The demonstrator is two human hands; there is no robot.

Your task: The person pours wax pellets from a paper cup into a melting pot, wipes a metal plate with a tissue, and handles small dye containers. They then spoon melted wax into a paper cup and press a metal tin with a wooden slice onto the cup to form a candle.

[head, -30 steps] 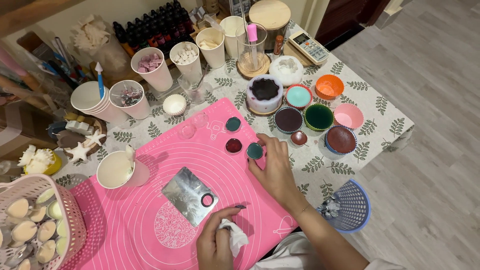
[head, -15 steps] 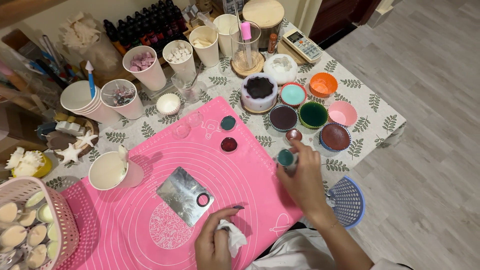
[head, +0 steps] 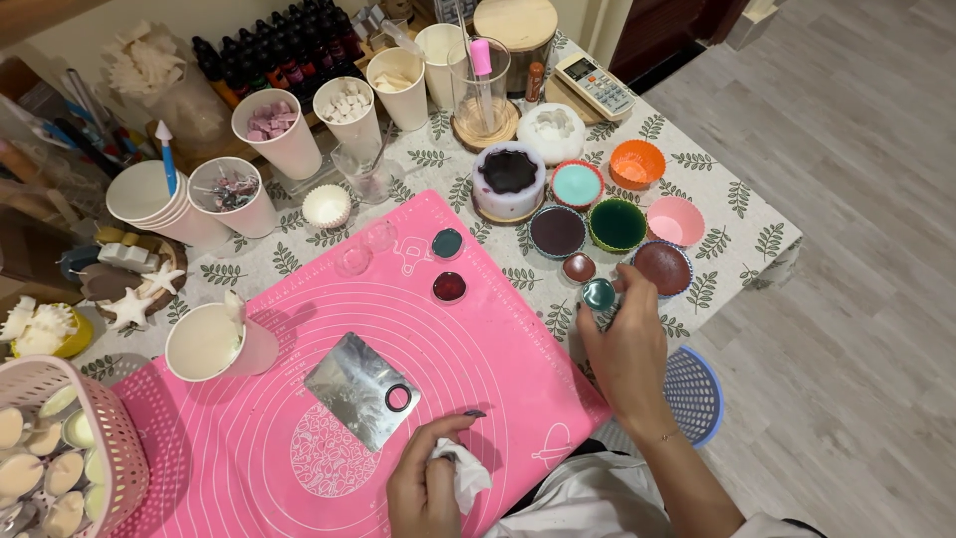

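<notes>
Right hand pinches small teal cup at fingertips, beside brown cups; left hand closed round crumpled white tissue, on pink mat.

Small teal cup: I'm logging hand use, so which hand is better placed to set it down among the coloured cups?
Right hand: it holds the small teal cup beside them; left hand grips tissue.

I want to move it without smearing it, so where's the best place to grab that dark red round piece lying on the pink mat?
Probably by its rim. The dark red round piece lies flat and low on the pink mat, so come straight down from above and pinch opposite edges, keeping fingers off its glossy top. The teal piece lies just beyond it, so take a side-to-side grip.
</notes>
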